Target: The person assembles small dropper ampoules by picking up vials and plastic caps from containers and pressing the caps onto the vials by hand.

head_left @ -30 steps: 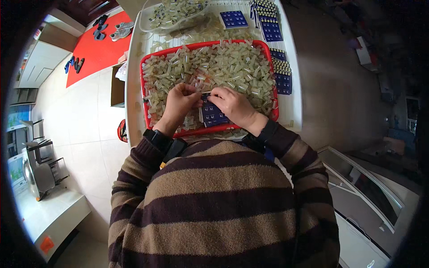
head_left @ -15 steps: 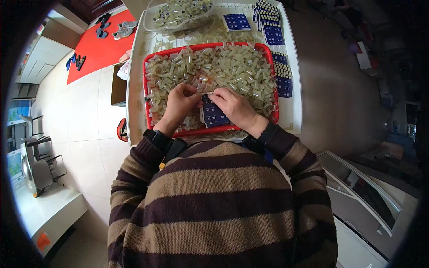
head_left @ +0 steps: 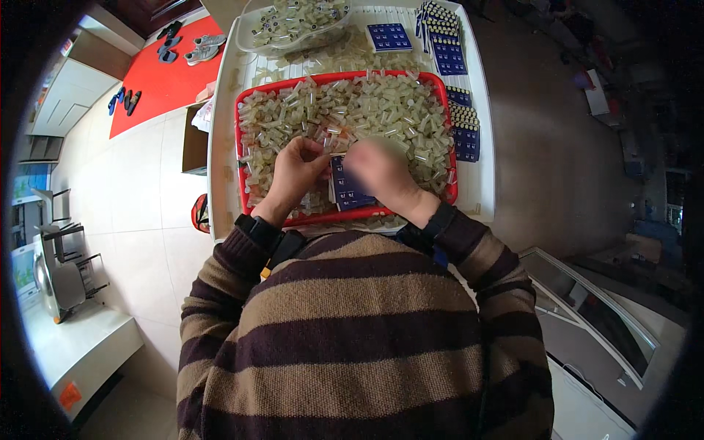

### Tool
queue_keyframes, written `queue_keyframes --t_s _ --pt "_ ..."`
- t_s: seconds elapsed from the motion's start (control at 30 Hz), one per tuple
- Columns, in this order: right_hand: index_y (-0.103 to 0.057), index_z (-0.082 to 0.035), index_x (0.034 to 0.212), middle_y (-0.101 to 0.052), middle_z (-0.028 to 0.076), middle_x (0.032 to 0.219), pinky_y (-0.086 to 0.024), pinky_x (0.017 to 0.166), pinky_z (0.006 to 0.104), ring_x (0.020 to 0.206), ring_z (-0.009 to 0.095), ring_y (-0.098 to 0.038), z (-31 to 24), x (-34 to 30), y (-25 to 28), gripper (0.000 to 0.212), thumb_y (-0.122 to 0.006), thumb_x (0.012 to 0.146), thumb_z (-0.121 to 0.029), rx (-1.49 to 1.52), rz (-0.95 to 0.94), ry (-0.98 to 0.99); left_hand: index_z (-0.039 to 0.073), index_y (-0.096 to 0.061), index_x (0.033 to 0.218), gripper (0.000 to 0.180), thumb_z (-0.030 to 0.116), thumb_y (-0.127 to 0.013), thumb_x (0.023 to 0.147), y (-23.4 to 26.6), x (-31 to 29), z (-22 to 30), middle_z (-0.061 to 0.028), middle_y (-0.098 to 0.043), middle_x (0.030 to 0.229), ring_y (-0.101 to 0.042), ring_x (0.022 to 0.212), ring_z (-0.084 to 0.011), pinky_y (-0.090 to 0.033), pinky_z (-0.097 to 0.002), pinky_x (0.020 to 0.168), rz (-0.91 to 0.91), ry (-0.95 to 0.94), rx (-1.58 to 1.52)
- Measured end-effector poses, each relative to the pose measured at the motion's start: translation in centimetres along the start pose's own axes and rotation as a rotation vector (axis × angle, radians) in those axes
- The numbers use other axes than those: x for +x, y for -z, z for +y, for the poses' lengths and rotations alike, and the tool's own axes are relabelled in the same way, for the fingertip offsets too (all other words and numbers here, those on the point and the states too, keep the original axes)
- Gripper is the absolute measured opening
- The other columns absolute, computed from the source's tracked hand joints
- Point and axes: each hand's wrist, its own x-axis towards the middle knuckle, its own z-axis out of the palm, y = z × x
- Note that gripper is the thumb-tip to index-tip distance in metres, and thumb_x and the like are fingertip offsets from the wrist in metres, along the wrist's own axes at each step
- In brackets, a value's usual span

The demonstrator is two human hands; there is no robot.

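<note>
A red-rimmed tray in front of me is heaped with small, clear, pale yellowish tubes. Over its near part lies a dark blue printed card, partly covered by my hands, with pale edges showing along its left side. My left hand is at the card's upper left corner, thumb and fingertips pinched together; whatever is between them is too small to make out. Motion smears my right hand over the card's upper right part, and its fingers cannot be told apart.
Behind the tray stands a clear tub of tubes with dark ends. Blue cards lie at the back, and more cards with rows of pale round ends line the right side. The white table's raised edge borders everything.
My right hand has shifted slightly and is now blurred by motion. My left hand has stayed by the card's upper corner, and the card has hardly moved.
</note>
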Motion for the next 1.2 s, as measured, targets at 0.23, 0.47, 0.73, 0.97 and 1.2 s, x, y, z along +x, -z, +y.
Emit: queue_keyframes --t_s 0.23,0.47,0.73,0.97,1.2 --pt "-0.062 0.0 0.096 -0.054 0.009 0.098 -0.05 0.074 0.0337 0.088 0.026 -0.059 0.0 0.0 -0.5 0.02 -0.065 0.076 -0.001 -0.042 0.046 -0.039 0.001 -0.054 0.093 0.012 0.003 -0.064 0.085 0.6 0.0 -1.2 -0.0027 -0.061 0.079 -0.057 0.066 -0.0076 -0.047 -0.0224 0.058 -0.01 -0.192 0.133" --pt "-0.062 -0.003 0.095 -0.054 0.009 0.099 -0.049 0.076 0.0358 0.089 0.027 -0.059 -0.3 0.3 -0.2 0.019 -0.065 0.076 -0.003 0.038 0.027 -0.109 0.0 -0.053 0.094 0.016 0.001 -0.065 0.083 0.2 -0.3 -1.0 -0.0037 -0.061 0.074 -0.061 0.066 -0.0095 -0.051 -0.0227 0.057 -0.08 -0.131 0.003" --pt "-0.062 -0.005 0.093 -0.055 0.009 0.1 -0.049 0.077 0.0357 0.089 0.027 -0.059 -0.1 0.4 -0.3 0.017 -0.066 0.077 -0.005 0.186 0.01 -0.224 -0.001 -0.053 0.095 0.016 0.001 -0.064 0.084 0.3 -0.3 -1.5 -0.0051 -0.062 0.077 -0.062 0.068 -0.0096 -0.052 -0.0218 0.058 -0.097 -0.119 -0.013" --pt "-0.063 -0.003 0.091 -0.056 0.009 0.1 -0.049 0.075 0.0352 0.089 0.027 -0.06 -0.3 0.4 -0.4 0.014 -0.066 0.078 -0.005 0.021 0.022 -0.121 0.0 -0.053 0.093 0.014 0.002 -0.064 0.085 0.1 -0.6 -0.8 -0.0053 -0.062 0.078 -0.062 0.068 -0.0095 -0.052 -0.022 0.059 -0.091 -0.121 -0.007" --pt "-0.062 0.001 0.09 -0.059 0.008 0.096 -0.049 0.075 0.0303 0.083 0.021 -0.061 -0.8 0.9 0.0 0.01 -0.063 0.082 -0.004 0.291 0.063 -0.287 0.0 -0.053 0.092 0.012 0.002 -0.063 0.086 0.2 -0.5 -1.0 -0.0045 -0.061 0.08 -0.062 0.069 -0.0099 -0.052 -0.0231 0.061 -0.114 -0.133 -0.017"
